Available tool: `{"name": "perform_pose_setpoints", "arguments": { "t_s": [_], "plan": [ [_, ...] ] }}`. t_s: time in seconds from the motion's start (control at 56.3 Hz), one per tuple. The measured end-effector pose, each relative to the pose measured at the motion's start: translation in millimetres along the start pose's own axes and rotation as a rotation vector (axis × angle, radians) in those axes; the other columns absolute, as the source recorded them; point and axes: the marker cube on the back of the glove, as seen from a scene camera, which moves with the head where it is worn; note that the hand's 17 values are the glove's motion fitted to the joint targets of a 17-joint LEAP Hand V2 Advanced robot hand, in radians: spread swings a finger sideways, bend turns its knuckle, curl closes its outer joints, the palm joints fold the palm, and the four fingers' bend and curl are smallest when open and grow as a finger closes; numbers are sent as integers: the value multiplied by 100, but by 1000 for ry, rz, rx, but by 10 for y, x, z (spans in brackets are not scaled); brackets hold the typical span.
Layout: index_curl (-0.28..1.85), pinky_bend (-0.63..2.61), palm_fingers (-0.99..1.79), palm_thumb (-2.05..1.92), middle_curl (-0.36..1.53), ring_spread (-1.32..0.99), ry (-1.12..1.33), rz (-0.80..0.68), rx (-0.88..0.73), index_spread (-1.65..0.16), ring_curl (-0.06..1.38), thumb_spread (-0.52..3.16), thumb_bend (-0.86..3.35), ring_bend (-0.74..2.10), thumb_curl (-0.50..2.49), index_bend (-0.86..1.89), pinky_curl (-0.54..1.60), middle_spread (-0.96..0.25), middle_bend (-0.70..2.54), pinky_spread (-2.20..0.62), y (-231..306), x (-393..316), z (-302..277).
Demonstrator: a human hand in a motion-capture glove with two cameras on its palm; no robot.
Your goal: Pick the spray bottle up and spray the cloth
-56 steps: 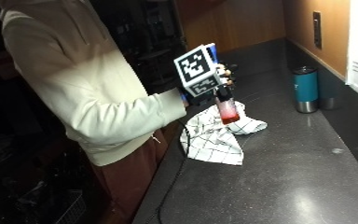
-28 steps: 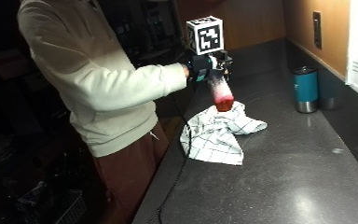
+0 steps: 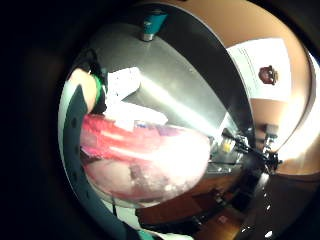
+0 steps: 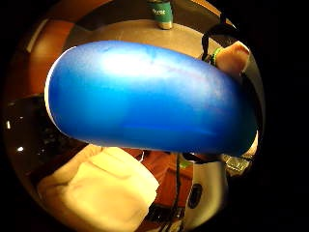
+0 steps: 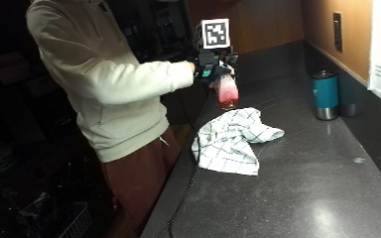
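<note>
- You stand at the near end of a long dark counter [image 5: 322, 198], wearing a pale long-sleeved top, your right arm stretched out over its edge
- Your gloved right hand [image 5: 207, 67] is curled around the neck of the spray bottle [image 5: 227, 91], holding it upright in the air above the counter
- The spray bottle is clear with pinkish-red liquid inside, and it hangs just above and behind the cloth, not touching it
- The cloth [image 5: 233, 139] is white with a dark grid pattern, lying crumpled on the counter near its front edge, one corner draping over
- In the palm views the bottle's reddish body [image 3: 145, 160] and a blue rounded part [image 4: 145, 99] fill most of the frame, close to your palm
- A teal tumbler [image 5: 325, 94] stands farther along the counter by the wall, well apart from the cloth
- Your other hand cannot be seen
</note>
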Motion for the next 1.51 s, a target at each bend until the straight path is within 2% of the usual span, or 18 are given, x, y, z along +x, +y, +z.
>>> {"name": "perform_pose_setpoints", "arguments": {
  "t_s": [0.284, 0.319, 0.373, 0.39, 0.461, 0.497, 0.603, 0.692, 1.047, 1.154, 1.509],
  "plan": [
    [37, 23, 118, 101, 49, -23, 13, 15, -11, -28, 42, 65, -3, 48, 52, 15, 38, -16, 30, -12, -21, -271, 10],
    [37, 23, 118, 101, 49, -23, -2, 59, -8, -28, 42, 65, -3, 48, 52, 15, 38, -16, 30, -12, -38, -278, 6],
    [37, 23, 118, 101, 49, -23, -80, 225, 2, -28, 42, 65, -3, 48, 52, 15, 38, -16, 30, -13, -125, -363, -30],
    [37, 23, 118, 101, 49, -23, -87, 228, 6, -28, 42, 65, -3, 48, 52, 15, 38, -16, 30, -13, -130, -381, -33],
    [37, 23, 118, 101, 49, -23, -20, 19, 13, -28, 43, 66, -3, 48, 51, 15, 39, -15, 30, -13, -43, -342, 10],
    [37, 23, 118, 101, 49, -23, -26, -15, 18, -28, 42, 66, -3, 48, 51, 15, 39, -15, 30, -13, -39, -332, 18],
    [37, 24, 118, 100, 49, -23, -68, 116, 8, -28, 42, 66, -3, 48, 52, 15, 39, -15, 30, -13, -119, -375, -5],
    [38, 24, 118, 100, 49, -23, -33, 8, 21, -28, 42, 66, -3, 48, 52, 15, 39, -15, 30, -13, -86, -346, -34],
    [38, 24, 118, 100, 49, -23, -59, -10, 36, -28, 42, 66, -3, 49, 52, 15, 39, -15, 30, -14, -97, -274, -98],
    [38, 24, 118, 100, 49, -23, -162, -34, 63, -28, 42, 66, -3, 49, 52, 15, 39, -15, 30, -14, -91, -334, -207],
    [38, 23, 117, 101, 49, -22, -817, -135, 322, -28, 42, 68, -3, 48, 51, 16, 39, -15, 31, -13, -248, -642, -561]
  ]
}}
